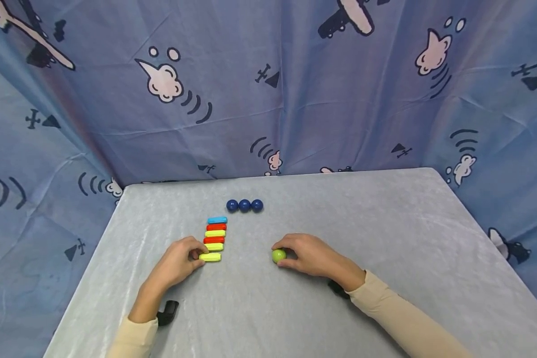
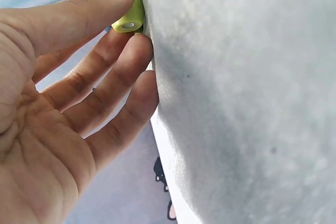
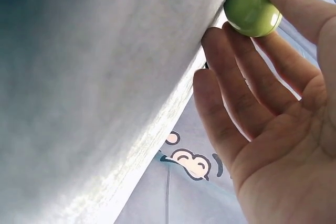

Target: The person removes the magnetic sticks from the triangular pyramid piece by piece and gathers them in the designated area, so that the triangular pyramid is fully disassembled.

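Observation:
In the head view my left hand (image 1: 179,262) pinches the nearest short yellow stick (image 1: 212,257) between thumb and fingers, by its left end. The left wrist view shows the thumb on this yellow stick (image 2: 124,3), whose end has a small round mark. Beyond it several more short sticks lie in a column: another yellow stick (image 1: 215,246), a red stick (image 1: 214,240), a yellow one, a red one and a blue stick (image 1: 217,220) farthest off. My right hand (image 1: 311,255) holds a shiny green ball (image 1: 278,256) at the table, thumb and fingers around it; the right wrist view shows this green ball (image 3: 251,9) too.
Three dark blue balls (image 1: 244,206) sit in a row beyond the sticks. A pale grey cloth covers the table (image 1: 362,214). Blue patterned curtains (image 1: 232,89) hang behind and at both sides.

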The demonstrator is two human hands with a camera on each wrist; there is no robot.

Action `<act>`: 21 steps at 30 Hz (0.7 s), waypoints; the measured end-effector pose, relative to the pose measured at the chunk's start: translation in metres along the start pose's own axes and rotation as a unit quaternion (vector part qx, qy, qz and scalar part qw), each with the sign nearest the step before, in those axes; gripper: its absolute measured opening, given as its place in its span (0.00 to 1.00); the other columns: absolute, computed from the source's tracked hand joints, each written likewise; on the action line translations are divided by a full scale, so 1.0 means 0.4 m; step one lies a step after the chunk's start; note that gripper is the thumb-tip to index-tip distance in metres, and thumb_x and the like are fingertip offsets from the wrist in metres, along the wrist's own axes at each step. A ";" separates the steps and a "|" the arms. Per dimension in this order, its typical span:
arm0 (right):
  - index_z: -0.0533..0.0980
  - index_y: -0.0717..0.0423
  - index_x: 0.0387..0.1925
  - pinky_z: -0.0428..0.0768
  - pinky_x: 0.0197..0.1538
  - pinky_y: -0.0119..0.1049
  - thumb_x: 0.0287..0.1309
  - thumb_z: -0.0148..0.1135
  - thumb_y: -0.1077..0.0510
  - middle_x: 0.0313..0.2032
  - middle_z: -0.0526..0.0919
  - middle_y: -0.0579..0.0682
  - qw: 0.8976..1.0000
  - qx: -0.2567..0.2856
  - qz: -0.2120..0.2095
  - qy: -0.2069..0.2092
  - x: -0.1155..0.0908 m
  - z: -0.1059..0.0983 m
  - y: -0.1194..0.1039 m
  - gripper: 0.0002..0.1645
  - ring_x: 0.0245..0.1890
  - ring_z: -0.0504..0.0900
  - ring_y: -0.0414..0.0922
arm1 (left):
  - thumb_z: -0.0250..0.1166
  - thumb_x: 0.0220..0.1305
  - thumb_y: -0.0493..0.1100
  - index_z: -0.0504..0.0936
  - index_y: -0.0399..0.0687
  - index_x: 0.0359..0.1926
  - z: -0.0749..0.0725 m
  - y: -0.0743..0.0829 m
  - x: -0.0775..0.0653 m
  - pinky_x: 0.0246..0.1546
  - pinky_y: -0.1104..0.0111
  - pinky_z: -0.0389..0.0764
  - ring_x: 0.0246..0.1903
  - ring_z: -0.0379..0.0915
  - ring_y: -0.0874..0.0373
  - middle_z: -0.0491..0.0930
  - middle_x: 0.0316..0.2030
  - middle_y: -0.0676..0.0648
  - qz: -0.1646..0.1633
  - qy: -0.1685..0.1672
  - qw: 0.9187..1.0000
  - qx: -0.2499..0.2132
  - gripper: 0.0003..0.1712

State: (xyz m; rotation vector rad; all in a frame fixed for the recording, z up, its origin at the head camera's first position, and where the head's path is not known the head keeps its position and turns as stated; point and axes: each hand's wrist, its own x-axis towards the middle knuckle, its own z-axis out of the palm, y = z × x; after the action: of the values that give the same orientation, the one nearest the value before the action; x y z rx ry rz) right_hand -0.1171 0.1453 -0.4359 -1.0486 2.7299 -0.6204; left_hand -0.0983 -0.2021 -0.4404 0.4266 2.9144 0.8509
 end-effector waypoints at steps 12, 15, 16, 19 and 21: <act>0.81 0.46 0.55 0.80 0.55 0.42 0.60 0.68 0.45 0.51 0.85 0.43 1.000 -0.002 0.002 0.000 -0.003 0.006 -0.003 0.23 0.51 0.83 0.42 | 0.77 0.50 0.33 0.86 0.48 0.34 -0.004 -0.005 -0.001 0.32 0.71 0.74 0.30 0.71 0.62 0.78 0.29 0.53 -0.005 0.018 1.000 -0.002 0.11; 0.81 0.46 0.54 0.80 0.55 0.42 0.59 0.69 0.45 0.50 0.85 0.43 1.000 -0.002 0.011 0.002 -0.002 0.006 -0.001 0.22 0.51 0.82 0.41 | 0.77 0.50 0.33 0.86 0.48 0.34 -0.006 -0.004 0.002 0.32 0.71 0.74 0.30 0.71 0.62 0.78 0.29 0.52 0.002 0.024 1.000 -0.004 0.11; 0.81 0.46 0.54 0.80 0.55 0.42 0.59 0.69 0.45 0.50 0.85 0.43 1.000 -0.002 0.013 0.002 -0.001 0.006 -0.001 0.22 0.51 0.82 0.41 | 0.77 0.50 0.33 0.86 0.48 0.34 -0.006 -0.003 0.003 0.32 0.71 0.74 0.30 0.72 0.62 0.78 0.29 0.52 0.002 0.025 1.000 -0.005 0.11; 0.81 0.45 0.54 0.80 0.55 0.42 0.59 0.69 0.45 0.50 0.85 0.42 1.000 -0.008 0.012 -0.001 0.000 0.006 0.001 0.22 0.51 0.82 0.41 | 0.77 0.50 0.33 0.86 0.48 0.34 -0.006 -0.003 0.002 0.32 0.71 0.75 0.30 0.72 0.62 0.79 0.29 0.52 -0.002 0.026 1.000 -0.010 0.11; 0.81 0.45 0.54 0.80 0.55 0.42 0.60 0.69 0.45 0.50 0.85 0.42 1.000 -0.008 0.011 -0.003 0.000 0.005 0.002 0.22 0.50 0.82 0.41 | 0.77 0.50 0.33 0.86 0.48 0.33 -0.006 -0.003 0.001 0.32 0.71 0.75 0.30 0.72 0.62 0.79 0.29 0.52 -0.004 0.027 1.000 -0.011 0.10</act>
State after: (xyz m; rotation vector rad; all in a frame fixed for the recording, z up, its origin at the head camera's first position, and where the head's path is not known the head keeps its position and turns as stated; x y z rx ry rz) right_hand -0.1169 0.1449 -0.4381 -1.0205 2.7417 -0.5936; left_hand -0.0993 -0.2042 -0.4389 0.3949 2.9511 0.9070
